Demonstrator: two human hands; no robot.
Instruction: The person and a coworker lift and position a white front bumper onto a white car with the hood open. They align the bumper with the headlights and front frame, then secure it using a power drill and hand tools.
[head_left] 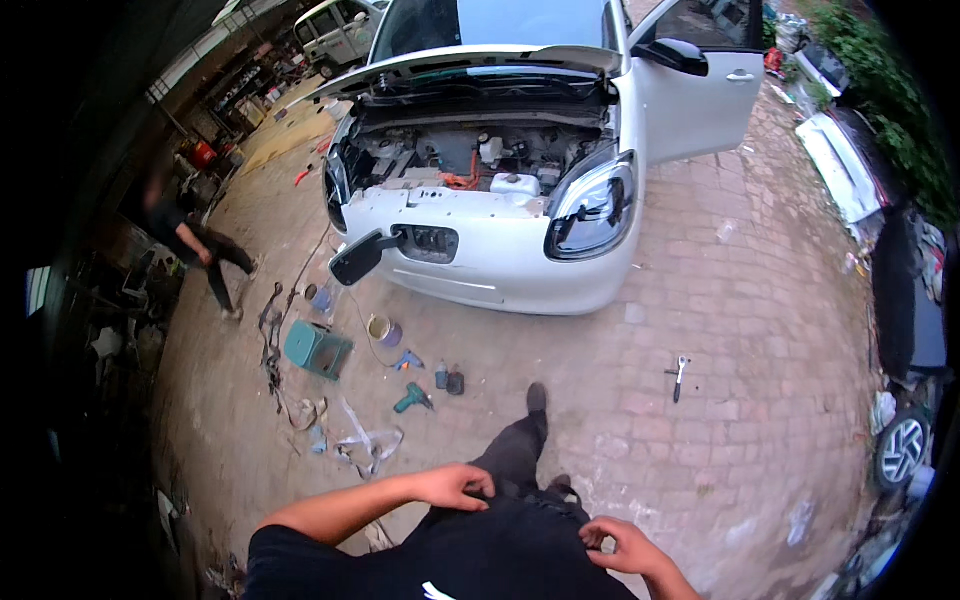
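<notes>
My left hand [456, 487] is in front of my waist, close to my black shirt [480, 555]. Its fingers are loosely bent, with a gap between them and the thumb, and nothing shows in them. By my right hip, my right hand [622, 547] hangs with fingers curled and apart from the thumb; I see no object there. Ahead stands a white car [480, 240], its hood [480, 62] raised over an exposed engine bay with orange cables. A flap [357, 258] hangs open at the front port. One of my shoes [537, 398] is on the brick paving.
Left of my legs lie a green drill [412, 398], a blue glue gun [407, 359], a teal stool [317, 349] and tins [384, 331]. A ratchet [681, 380] lies to the right. Another person [195, 240] is at far left. Car panels [845, 165] and a wheel [902, 449] line the right side.
</notes>
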